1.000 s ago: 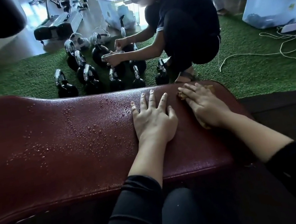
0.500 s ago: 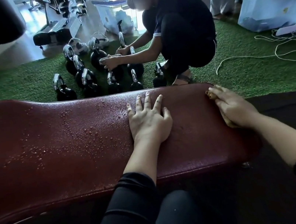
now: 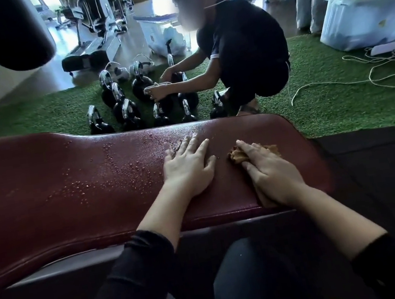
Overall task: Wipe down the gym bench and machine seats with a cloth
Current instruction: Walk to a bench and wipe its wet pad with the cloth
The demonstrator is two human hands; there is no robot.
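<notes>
Right now the right hand (image 3: 272,171) lies flat on the cloth (image 3: 237,155), fingers straight and close together, pressing it against the bench (image 3: 69,195) near its right end, about midway between the far and near edges. Most of the cloth is hidden under the palm; a crumpled tan bunch shows past the fingertips, and a strip seems to hang over the near edge below the wrist. The left hand (image 3: 189,168) rests palm down just beside it, fingers slightly spread, holding nothing and probably steadying the body. Water droplets (image 3: 107,174) bead across the middle of the padded red surface, left of both hands, so that stretch looks not yet wiped. Soft and light, the cloth will likely bunch and slide under the hand unless held down, so a broad flat palm over its middle suits it better than a pinch at a corner. Wet vinyl is likely slick, which helps the stroke but lets the cloth skate. Beyond the far edge a crouching person (image 3: 239,47) handles kettlebells (image 3: 128,113) on green turf.
</notes>
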